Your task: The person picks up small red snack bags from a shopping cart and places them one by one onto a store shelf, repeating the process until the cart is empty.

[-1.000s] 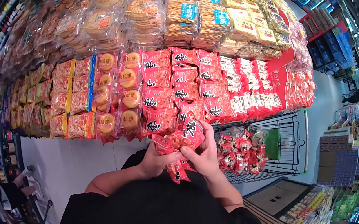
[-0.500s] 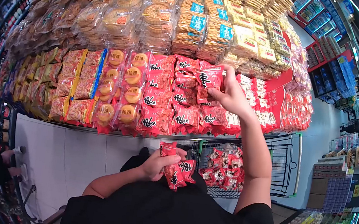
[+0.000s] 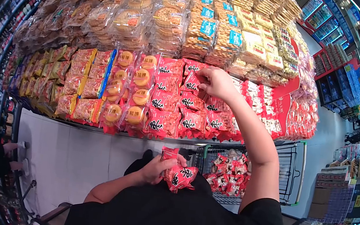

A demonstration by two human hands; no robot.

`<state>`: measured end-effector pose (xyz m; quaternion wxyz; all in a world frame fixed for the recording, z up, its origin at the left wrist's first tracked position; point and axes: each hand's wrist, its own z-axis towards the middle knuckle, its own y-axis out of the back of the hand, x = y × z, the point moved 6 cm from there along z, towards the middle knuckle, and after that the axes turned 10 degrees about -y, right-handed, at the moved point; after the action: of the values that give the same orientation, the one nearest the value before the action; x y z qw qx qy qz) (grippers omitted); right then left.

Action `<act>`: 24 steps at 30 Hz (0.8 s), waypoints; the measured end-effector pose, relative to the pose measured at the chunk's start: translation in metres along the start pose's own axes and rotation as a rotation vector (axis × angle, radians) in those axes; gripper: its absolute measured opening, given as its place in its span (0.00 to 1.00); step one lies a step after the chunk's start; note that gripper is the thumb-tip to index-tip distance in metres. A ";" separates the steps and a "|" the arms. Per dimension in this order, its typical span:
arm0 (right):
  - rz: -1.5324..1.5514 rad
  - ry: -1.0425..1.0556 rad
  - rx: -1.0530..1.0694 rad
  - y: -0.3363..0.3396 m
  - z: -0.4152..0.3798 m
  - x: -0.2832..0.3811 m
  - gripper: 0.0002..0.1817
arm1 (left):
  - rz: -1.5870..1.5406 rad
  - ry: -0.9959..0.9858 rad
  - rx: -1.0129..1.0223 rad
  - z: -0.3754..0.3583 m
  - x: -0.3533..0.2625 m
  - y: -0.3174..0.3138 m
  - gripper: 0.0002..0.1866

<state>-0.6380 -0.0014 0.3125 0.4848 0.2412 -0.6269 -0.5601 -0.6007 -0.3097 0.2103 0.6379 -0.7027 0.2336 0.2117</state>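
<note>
Low in front of my body, my left hand is closed round several red snack packets with black characters. My right hand reaches over the display, its thumb and fingertips on a red packet that lies among rows of the same kind. To the left of those rows are packs of round yellow biscuits. White and red small packets lie to the right, partly behind my right forearm.
A shopping cart holding red and white packets stands below the display's front edge. Another person's leg shows at the far left beside a cart frame. Stacked flat snacks rise behind the red packets.
My right hand has moved left and down onto the display, and the packet it held up no longer shows raised. The view has shifted slightly. My left hand still holds its packets.
</note>
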 end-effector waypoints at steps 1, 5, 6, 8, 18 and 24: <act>-0.076 -0.044 0.053 0.001 -0.002 0.003 0.22 | -0.005 0.000 -0.002 0.000 -0.002 -0.002 0.17; -0.134 -0.084 0.153 -0.024 -0.008 -0.004 0.28 | -0.005 0.160 -0.090 0.004 0.003 -0.001 0.25; -0.132 -0.062 0.098 -0.025 -0.010 -0.001 0.28 | -0.003 0.153 -0.082 0.006 0.003 0.000 0.27; -0.123 -0.113 0.124 -0.020 -0.013 0.009 0.28 | 0.005 0.164 -0.085 0.005 0.000 -0.003 0.27; -0.123 0.106 -0.072 -0.020 -0.015 0.012 0.22 | -0.045 0.173 -0.163 0.001 0.002 0.003 0.27; 0.490 0.073 0.062 0.033 -0.079 0.082 0.11 | -0.203 0.070 -0.261 0.000 0.003 0.016 0.24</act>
<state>-0.5951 -0.0992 0.3635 0.6209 0.1170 -0.6656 -0.3973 -0.6077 -0.3107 0.1952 0.5510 -0.8064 0.1537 0.1501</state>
